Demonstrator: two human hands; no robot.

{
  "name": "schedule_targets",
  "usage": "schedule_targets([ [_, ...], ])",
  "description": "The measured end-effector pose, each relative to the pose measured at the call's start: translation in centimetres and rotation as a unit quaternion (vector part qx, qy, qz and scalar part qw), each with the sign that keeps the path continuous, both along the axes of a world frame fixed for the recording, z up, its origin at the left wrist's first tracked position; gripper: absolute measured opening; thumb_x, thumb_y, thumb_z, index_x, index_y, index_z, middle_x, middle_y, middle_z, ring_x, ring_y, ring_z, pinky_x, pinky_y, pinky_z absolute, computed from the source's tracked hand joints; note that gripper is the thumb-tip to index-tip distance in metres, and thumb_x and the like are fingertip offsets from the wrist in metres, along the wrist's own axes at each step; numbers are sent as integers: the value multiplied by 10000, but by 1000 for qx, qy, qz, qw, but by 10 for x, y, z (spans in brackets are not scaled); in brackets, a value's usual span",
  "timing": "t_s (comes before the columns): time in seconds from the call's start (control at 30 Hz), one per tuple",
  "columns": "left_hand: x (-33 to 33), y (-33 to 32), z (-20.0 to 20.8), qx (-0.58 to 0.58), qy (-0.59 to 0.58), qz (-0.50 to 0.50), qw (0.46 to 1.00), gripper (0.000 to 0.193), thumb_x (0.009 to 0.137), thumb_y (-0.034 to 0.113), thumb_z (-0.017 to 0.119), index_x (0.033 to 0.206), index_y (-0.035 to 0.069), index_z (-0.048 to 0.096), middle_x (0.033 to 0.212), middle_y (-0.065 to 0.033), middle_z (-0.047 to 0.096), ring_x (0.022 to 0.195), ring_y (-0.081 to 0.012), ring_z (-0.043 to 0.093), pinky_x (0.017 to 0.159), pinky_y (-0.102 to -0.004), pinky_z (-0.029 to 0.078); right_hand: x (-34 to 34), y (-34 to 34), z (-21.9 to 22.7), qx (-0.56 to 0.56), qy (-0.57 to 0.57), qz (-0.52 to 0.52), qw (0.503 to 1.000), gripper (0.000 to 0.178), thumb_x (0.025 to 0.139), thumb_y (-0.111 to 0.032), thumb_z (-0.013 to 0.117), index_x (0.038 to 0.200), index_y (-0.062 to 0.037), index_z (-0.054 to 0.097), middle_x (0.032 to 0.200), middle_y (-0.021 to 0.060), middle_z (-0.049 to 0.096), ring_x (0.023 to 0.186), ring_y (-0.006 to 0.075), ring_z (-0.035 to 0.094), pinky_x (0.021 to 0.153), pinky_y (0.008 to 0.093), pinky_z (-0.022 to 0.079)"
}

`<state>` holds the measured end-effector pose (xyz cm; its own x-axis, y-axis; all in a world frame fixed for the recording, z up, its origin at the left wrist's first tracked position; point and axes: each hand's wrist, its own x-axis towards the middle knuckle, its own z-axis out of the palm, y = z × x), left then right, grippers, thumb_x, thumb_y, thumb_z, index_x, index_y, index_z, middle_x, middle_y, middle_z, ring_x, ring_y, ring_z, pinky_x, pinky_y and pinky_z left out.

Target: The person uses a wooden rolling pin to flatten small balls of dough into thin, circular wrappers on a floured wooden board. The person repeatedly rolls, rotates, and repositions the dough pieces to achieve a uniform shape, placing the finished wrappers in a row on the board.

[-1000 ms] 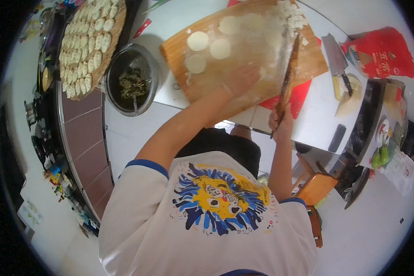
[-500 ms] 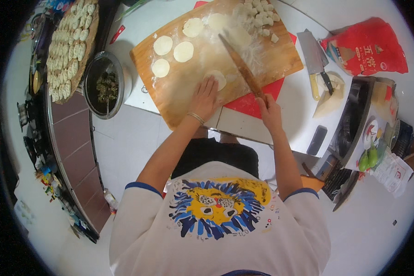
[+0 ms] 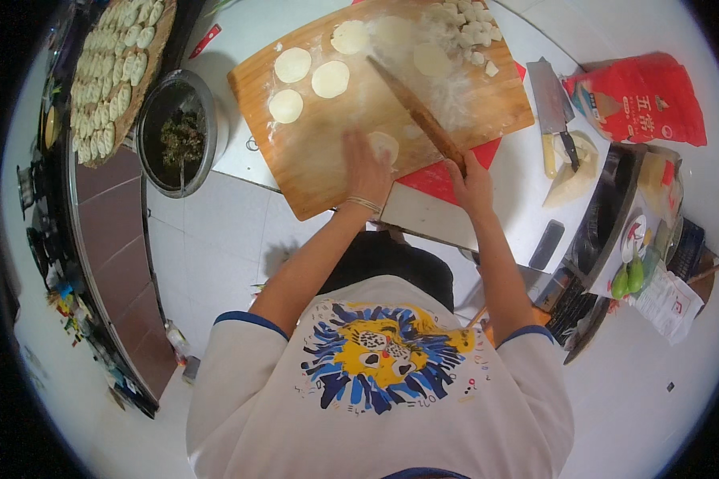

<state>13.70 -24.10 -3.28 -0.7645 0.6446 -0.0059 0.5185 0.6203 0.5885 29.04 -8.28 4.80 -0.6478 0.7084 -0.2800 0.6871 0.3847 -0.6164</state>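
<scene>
Left hand: the left hand (image 3: pixel 365 168) is palm-down and pretty flat, fingers stretched out, right up against the edge of 1 dough round (image 3: pixel 384 147); fingertips are blurry, so can't tell if it's actually gripping it
Right hand: the right hand (image 3: pixel 471 184) is curled around the thick near end of a tapered wooden rolling pin (image 3: pixel 414 106), which slants up-left over the board
Round being handled: sits near the lower edge of the wooden board (image 3: pixel 311 180), between the left hand and the pin
Rest of the board: 6 more flat rounds (image 3: pixel 330 80) toward the top, a pile of small dough lumps (image 3: pixel 473 30) in the top right corner, loose flour all around
Bowl: deep metal bowl (image 3: pixel 208 148) just left of the board, holding a dark green-brown chopped mix (image 3: pixel 182 136) with a utensil handle (image 3: pixel 182 174) leaning in it; it's nowhere near full
Tray: big tray (image 3: pixel 160 45) at upper left, packed with rows of shaped dumplings (image 3: pixel 108 80)
Bag: red printed bag (image 3: pixel 643 100) at the table's far right, lying on its side; can't tell what's inside
Between bag and board: wide-bladed cleaver (image 3: pixel 550 96) on the white table (image 3: pixel 510 215)
</scene>
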Motion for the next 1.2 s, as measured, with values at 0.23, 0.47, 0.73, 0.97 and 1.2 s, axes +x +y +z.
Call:
schedule_targets([
  [0.23, -58, -75, 33, -76, 101, -131, 983, 707, 914, 281, 527, 1478, -36, 241, 1539, -272, 203, 1417, -453, 198, 1157, -533, 157, -32, -12, -16, 117, -64, 276, 952, 386, 889, -424, 600, 1113, -109, 585, 1116, 119, 582, 1005, 308, 599, 766, 434, 522],
  [0.47, -103, -10, 44, -27, 122, -149, 981, 652, 917, 285, 537, 1471, 33, 303, 1546, -198, 246, 1406, -428, 233, 1153, -540, 177, -66, 9, -51, 342, -30, 171, 923, 613, 905, -476, 539, 1404, -133, 445, 1521, 215, 269, 1394, 374, 268, 1126, 554, 201],
  [0.73, -76, -51, 30, -77, 143, -82, 983, 731, 922, 347, 528, 1473, -36, 239, 1550, -261, 173, 1426, -451, 167, 1156, -553, 143, -45, -6, -43, 189, -28, 276, 942, 454, 873, -411, 625, 1213, -120, 550, 1141, 129, 575, 1056, 328, 567, 888, 465, 444],
  [0.97, 7, -18, 37, -166, 51, -117, 978, 722, 918, 410, 533, 1482, 31, 287, 1559, -257, 144, 1415, -482, 141, 1150, -585, 119, -28, 5, -23, 85, 70, 37, 993, 342, 918, -316, 609, 1112, -42, 546, 932, 168, 590, 858, 383, 598, 697, 455, 489],
  [1.2, -12, 36, 14, -125, 114, -163, 972, 751, 897, 437, 560, 1501, 92, 277, 1571, -208, 163, 1415, -480, 145, 1134, -613, 142, 21, 3, -37, 32, 109, -104, 988, 292, 955, -263, 580, 1080, 1, 566, 945, 168, 602, 841, 344, 599, 736, 406, 479],
])
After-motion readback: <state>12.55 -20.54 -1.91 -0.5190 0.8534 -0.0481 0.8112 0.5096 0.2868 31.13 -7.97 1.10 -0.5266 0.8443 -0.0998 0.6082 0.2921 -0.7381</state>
